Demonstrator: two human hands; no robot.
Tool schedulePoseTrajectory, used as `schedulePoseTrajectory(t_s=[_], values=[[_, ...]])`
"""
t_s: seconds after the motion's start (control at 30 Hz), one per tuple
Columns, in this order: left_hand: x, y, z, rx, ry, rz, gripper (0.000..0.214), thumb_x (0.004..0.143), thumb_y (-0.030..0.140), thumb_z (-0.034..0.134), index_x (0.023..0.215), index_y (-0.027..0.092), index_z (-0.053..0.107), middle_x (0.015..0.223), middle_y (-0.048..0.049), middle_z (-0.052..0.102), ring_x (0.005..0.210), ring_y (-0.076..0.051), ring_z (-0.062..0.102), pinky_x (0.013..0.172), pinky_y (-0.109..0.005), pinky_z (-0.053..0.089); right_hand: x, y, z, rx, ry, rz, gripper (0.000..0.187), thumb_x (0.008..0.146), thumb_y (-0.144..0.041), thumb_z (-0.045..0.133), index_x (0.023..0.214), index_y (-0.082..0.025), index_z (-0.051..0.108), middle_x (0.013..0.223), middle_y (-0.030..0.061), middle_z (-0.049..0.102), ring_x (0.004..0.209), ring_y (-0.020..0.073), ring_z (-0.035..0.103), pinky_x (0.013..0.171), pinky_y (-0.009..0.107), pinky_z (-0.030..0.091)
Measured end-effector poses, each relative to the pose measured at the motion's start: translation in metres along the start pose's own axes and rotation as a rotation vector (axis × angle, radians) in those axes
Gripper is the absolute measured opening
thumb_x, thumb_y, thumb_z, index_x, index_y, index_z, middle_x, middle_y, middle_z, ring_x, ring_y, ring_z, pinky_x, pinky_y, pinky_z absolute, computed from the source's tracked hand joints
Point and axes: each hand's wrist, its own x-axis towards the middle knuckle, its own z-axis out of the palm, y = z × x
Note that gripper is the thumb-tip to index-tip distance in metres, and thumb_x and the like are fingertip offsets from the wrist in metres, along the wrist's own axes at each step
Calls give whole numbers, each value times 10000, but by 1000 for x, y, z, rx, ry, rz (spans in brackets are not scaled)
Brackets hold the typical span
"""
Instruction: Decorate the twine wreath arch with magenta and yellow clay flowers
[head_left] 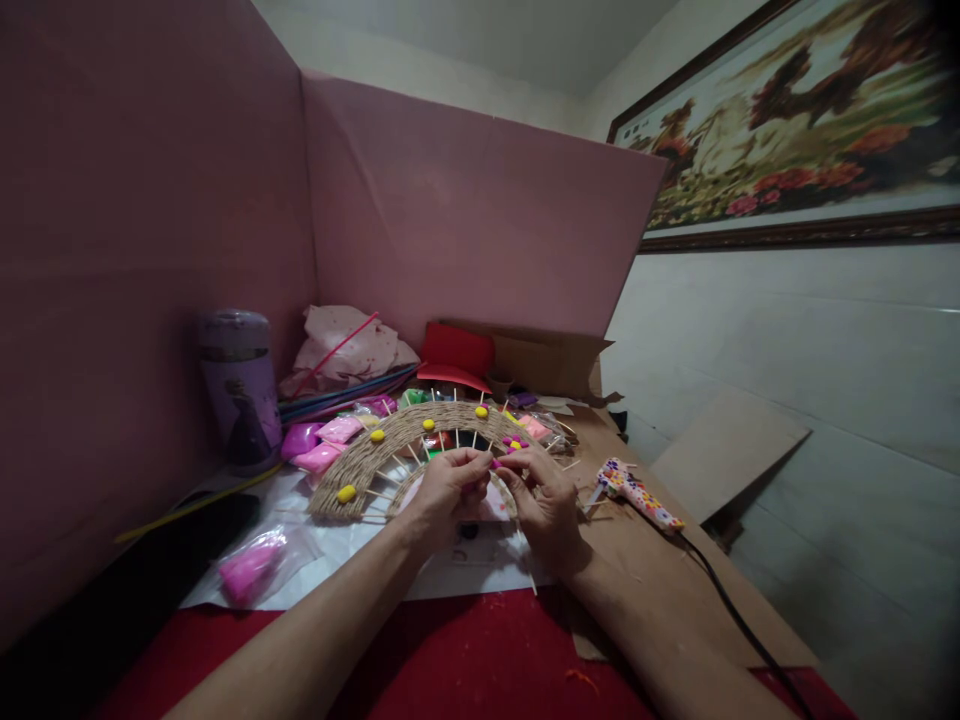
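My left hand (450, 485) and my right hand (544, 500) meet fingertip to fingertip, both closed in a pinch. Between them shows a small piece of magenta clay (496, 463), mostly hidden by the fingers. Behind and under the hands lies a fan-shaped piece woven of twine (352, 468) over thin wooden sticks. Yellow clay ovals (377, 436) dot its band, spaced apart. On the band's right side, a flower (515, 443) has magenta petals around a yellow middle.
A flower-patterned glue gun (637, 492) with a black cord lies on cardboard at right. A bag of pink clay (251, 570) rests front left, with more clay packets (319, 458) behind. A purple tumbler (240, 395) stands at left. Pink panels (465, 200) enclose the back and left.
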Motion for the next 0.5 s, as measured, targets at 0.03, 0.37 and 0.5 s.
schedulePoseTrajectory(t_s=[0.03, 0.37, 0.5], values=[[0, 0, 0, -2, -2, -3, 357, 623, 403, 729, 623, 146, 481, 476, 62, 410, 378, -15, 269, 353, -148, 139, 0, 0, 0, 5, 0, -4, 55, 845, -210, 567, 838, -194, 619, 820, 37, 640, 763, 161, 586, 616, 257, 447], [3, -3, -2, 94, 23, 45, 346, 678, 449, 659, 616, 160, 480, 461, 76, 365, 385, -34, 243, 388, -187, 155, -1, 0, 0, 27, -5, 28, 59, 842, -218, 567, 836, -197, 622, 810, 28, 637, 718, 147, 575, 593, 247, 435], [9, -6, -8, 511, 236, 352, 210, 737, 348, 596, 661, 154, 568, 535, 30, 483, 498, -89, 415, 502, -224, 317, 5, 7, 0, 23, 34, 114, 94, 838, -259, 569, 828, -195, 637, 806, 27, 645, 718, 149, 581, 587, 245, 436]])
